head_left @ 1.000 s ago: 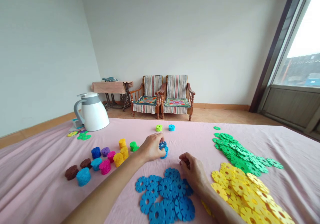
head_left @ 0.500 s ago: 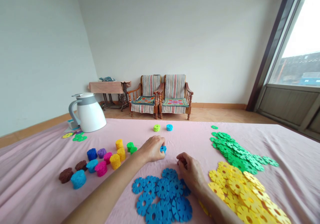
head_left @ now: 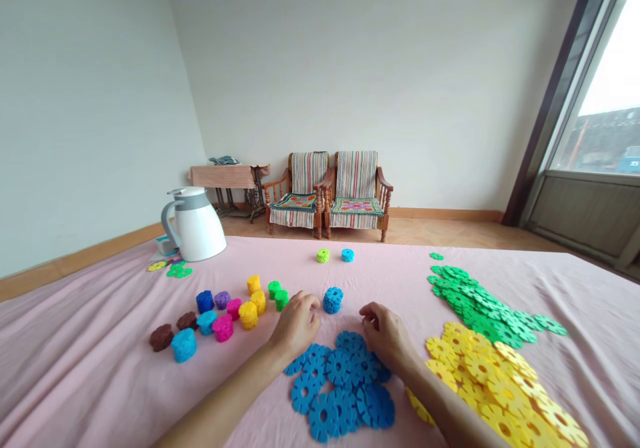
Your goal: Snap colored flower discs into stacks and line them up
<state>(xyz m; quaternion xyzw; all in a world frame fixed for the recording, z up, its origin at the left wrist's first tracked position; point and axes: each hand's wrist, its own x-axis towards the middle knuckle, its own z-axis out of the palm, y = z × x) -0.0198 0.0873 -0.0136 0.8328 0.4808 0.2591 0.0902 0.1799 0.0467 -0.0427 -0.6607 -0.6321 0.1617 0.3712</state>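
A short stack of blue notched flower discs [head_left: 333,300] stands upright on the cloth between my two hands. Just left of it is my left hand [head_left: 299,326], its fingers loosely bent and apart from the stack, with nothing seen in them. To the right, my right hand [head_left: 387,333] hovers over the edge of the loose blue disc pile [head_left: 341,385]. Its fingers are slightly curled, and no disc shows in them. That pile lies flat and overlapping, nearest to me.
Several coloured disc stacks, among them a yellow stack [head_left: 248,315], stand at left. A lime stack [head_left: 323,255] and a light blue stack [head_left: 347,255] sit farther back. Green discs [head_left: 475,305] and yellow discs [head_left: 495,375] spread right. A white jug [head_left: 201,231] stands back left.
My left hand has let go of the blue stack and drawn back left, leaving it in full view. My right hand has barely moved. The view has shifted slightly.
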